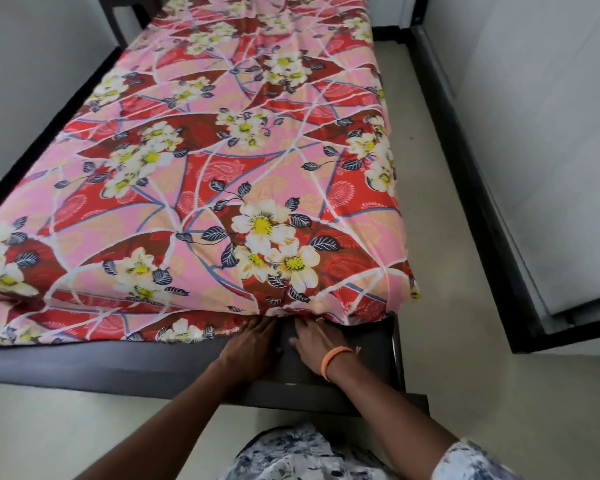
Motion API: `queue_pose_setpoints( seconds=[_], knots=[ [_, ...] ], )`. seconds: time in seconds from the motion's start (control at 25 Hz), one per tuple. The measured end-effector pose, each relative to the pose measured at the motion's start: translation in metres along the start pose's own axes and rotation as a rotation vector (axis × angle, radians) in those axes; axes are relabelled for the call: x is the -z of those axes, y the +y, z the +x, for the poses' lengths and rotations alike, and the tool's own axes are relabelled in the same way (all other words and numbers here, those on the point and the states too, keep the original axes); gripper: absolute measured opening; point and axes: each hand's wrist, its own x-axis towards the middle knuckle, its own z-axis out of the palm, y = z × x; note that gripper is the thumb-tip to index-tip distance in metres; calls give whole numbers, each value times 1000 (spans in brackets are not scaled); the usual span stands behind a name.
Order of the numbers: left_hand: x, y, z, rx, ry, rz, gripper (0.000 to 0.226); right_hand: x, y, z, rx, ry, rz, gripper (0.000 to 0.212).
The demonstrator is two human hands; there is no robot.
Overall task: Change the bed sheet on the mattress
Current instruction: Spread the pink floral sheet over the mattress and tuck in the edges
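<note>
- A small room with pale walls and a light floor [426, 188] holds one bed with a dark frame [125, 362]; a second dark frame piece [471, 188] lies along the floor by the right wall.
- One bed sheet [222, 161], pink and red with white-and-yellow flowers and dark leaves, is spread over the whole mattress, whose own surface is hidden under it.
- The sheet's near edge hangs over the foot of the mattress, reaching the frame on the left side and drawn in under the corner on the right.
- Two hands work side by side at the foot edge, near the right corner.
- The left hand [253, 344] lies palm down on the frame, its fingers [262, 327] straight and reaching under the sheet's hem; their tips are hidden.
- The right hand [317, 344] rests just beside it, fingers straight and pushed under the hem as well; whether the hidden tips pinch cloth I cannot tell.
- One orange band [335, 358] circles the right wrist.
- A blue-and-white patterned garment [291, 452] shows at the bottom edge.
</note>
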Motion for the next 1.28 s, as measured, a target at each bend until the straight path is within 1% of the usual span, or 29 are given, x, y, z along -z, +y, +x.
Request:
queue_pose_setpoints(
  seconds=[0.08, 0.16, 0.2, 0.32, 0.44, 0.52, 0.56, 0.6, 0.68, 0.72, 0.76, 0.8, 0.84, 0.88, 0.92, 0.96, 1.0, 1.08, 1.2, 1.28],
  knots=[
    [-2, -1, 6, 23, 2, 8, 93, -1, -4, 6, -49, -26, 6, 59],
    [-4, 2, 13, 60, 22, 23, 104, -8, -7, 7, -69, 2, -2, 58],
    [-5, 0, 17, 73, 31, 37, 104, -12, -8, 8, -85, 22, 0, 57],
    [-7, -9, 19, 81, -6, 35, 87, -23, -8, 9, -91, 16, 25, 58],
    [-9, -14, 18, 51, 14, 17, 82, -24, -5, 12, -107, -25, 0, 59],
    [-2, -19, 14, -32, 27, -39, 76, -23, -15, 11, -156, 32, -5, 58],
    [4, -23, 9, -104, 54, -78, 73, -22, -24, 12, -183, 71, -39, 58],
    [10, -30, 2, -181, 67, -140, 72, -21, -35, 12, -227, 66, -77, 59],
    [18, -52, -14, -285, 106, -293, 68, -20, -59, 16, -351, -43, -98, 69],
    [18, -70, -26, -283, 156, -313, 62, -21, -76, 18, -410, -93, -91, 71],
    [14, -91, -36, -243, 185, -283, 57, -21, -95, 22, -436, -103, -103, 68],
    [10, -111, -45, -176, 199, -232, 55, -19, -112, 27, -421, -60, -128, 59],
    [6, -126, -49, -103, 206, -183, 56, -20, -126, 31, -360, 26, -162, 49],
    [3, -137, -52, -54, 198, -151, 58, -22, -137, 34, -271, 112, -189, 44],
    [0, -143, -51, -30, 182, -137, 60, -26, -147, 39, -192, 152, -172, 44],
    [2, -144, -50, -22, 164, -130, 62, -29, -155, 43, -140, 144, -133, 46],
    [3, -142, -47, -22, 153, -128, 63, -32, -160, 49, -126, 124, -98, 49],
    [3, -139, -42, -28, 123, -135, 68, -39, -164, 61, -166, 99, -88, 53],
    [-3, -148, -40, -32, 30, -92, 86, -44, -161, 72, -199, -38, -165, 67],
    [0, -158, -37, -31, 15, -48, 98, -45, -158, 76, -218, -99, -176, 70]
  ],
)
